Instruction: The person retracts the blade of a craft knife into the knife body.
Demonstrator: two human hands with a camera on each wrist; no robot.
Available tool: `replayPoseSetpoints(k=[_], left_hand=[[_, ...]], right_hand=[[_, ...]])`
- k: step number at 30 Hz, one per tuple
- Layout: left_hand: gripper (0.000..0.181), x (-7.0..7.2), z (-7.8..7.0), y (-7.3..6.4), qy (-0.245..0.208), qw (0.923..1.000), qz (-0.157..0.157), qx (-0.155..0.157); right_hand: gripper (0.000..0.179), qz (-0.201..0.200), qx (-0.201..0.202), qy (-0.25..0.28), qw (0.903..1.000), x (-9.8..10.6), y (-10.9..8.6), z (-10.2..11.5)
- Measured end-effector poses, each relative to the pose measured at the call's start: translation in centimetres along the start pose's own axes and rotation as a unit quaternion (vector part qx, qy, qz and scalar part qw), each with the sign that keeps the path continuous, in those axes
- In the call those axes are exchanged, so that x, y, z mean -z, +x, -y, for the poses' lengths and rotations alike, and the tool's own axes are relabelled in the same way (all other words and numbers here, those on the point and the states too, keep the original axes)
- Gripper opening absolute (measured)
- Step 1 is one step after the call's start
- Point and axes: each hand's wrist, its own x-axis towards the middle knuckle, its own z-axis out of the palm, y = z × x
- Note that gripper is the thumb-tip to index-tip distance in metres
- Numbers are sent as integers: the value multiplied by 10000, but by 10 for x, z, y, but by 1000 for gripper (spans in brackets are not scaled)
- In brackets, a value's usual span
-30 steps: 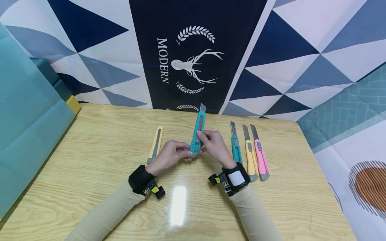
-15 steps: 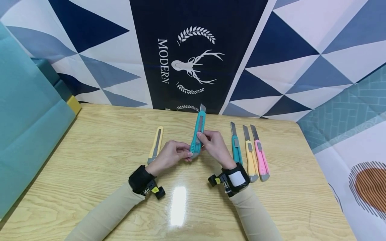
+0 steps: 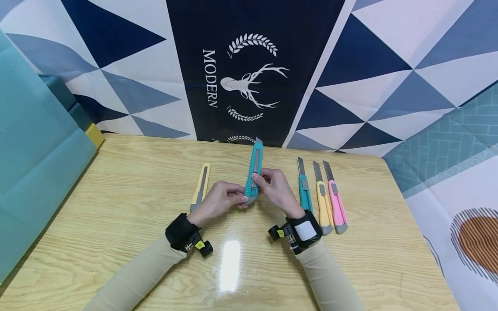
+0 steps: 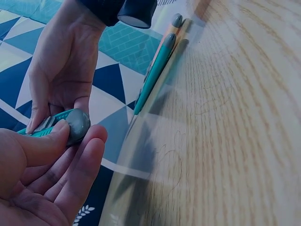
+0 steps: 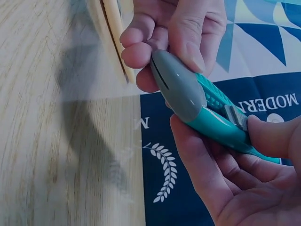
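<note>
Both hands hold a teal utility knife (image 3: pixel 255 157) above the middle of the table, its blade end pointing away. My left hand (image 3: pixel 222 199) pinches the grey end cap (image 4: pixel 79 126) between thumb and fingers. The right hand (image 3: pixel 278 190) grips the body from the right, its thumb on the grey slider (image 5: pixel 235 117). A short tip of blade shows past the far end in the head view. Left of the left hand lies a yellow utility knife (image 3: pixel 200 185) with no blade showing, its near end partly hidden by that hand.
Right of the right hand, a second teal knife (image 3: pixel 305 190), another yellow knife (image 3: pixel 323 203) and a pink knife (image 3: pixel 336 205) lie in a row with blades out. A light blue block-like surface (image 3: pixel 46 151) borders the wooden table (image 3: pixel 136 207) at left; a patterned cloth backs it.
The right thumb has slid slightly toward the cap, and less blade shows past the teal knife's far end. The knife has tipped a little left; the left hand stays put.
</note>
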Motion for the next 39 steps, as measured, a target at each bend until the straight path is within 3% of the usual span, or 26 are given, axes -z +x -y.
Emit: replayPoseSetpoints(k=[15, 24, 29, 36, 39], left_hand=[[15, 1, 1, 0, 102, 9998, -132, 56], [17, 3, 1, 1, 17, 9996, -152, 234], [18, 4, 3, 1, -120, 9995, -146, 259], [16, 7, 35, 12, -201, 9988, -416, 152], [14, 7, 35, 13, -224, 9985, -471, 142]], right_hand=[[13, 163, 55, 84, 9998, -1, 1, -1], [9, 103, 74, -297, 9995, -2, 1, 2], [12, 150, -36, -110, 9998, 0, 0, 6], [14, 48, 71, 417, 9991, 2, 0, 3], [14, -51, 101, 494, 9987, 2, 1, -2]])
